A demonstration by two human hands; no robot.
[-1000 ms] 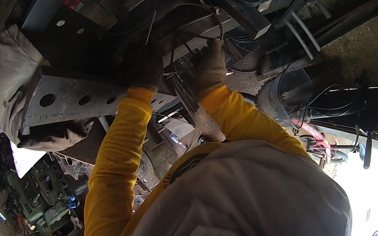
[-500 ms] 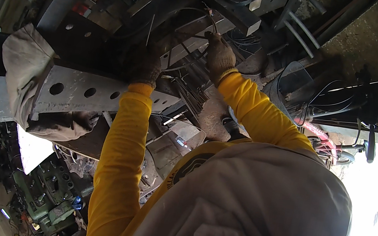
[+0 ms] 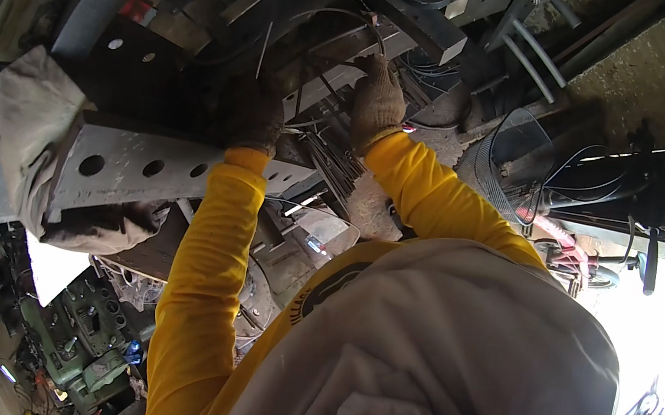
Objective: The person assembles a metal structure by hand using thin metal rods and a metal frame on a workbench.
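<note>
Both my hands wear brown work gloves and reach over a dark clutter of steel. My left hand (image 3: pixel 253 117) is in deep shadow beside the far end of a steel beam with round holes (image 3: pixel 133 165); its fingers cannot be made out. A thin pale rod (image 3: pixel 265 47) rises just above that glove, and whether the hand holds it is unclear. My right hand (image 3: pixel 379 103) is closed, its fingers curled around something too small and dark to name. A dark curved cable (image 3: pixel 380 38) arcs up from beside its fingertips. Thin metal rods (image 3: pixel 330 159) lie between the hands.
A grey-brown cloth (image 3: pixel 33 131) drapes over the beam's left end. Heavy steel blocks (image 3: pixel 440 36) lie at the far side. On the right are a curved mesh sheet (image 3: pixel 501 170) and a red bicycle frame (image 3: pixel 573 243). Green machinery (image 3: pixel 77 341) stands at lower left.
My right hand has shifted slightly left and nearer, still closed. My left hand has hardly moved. The whole view has shifted a little.
</note>
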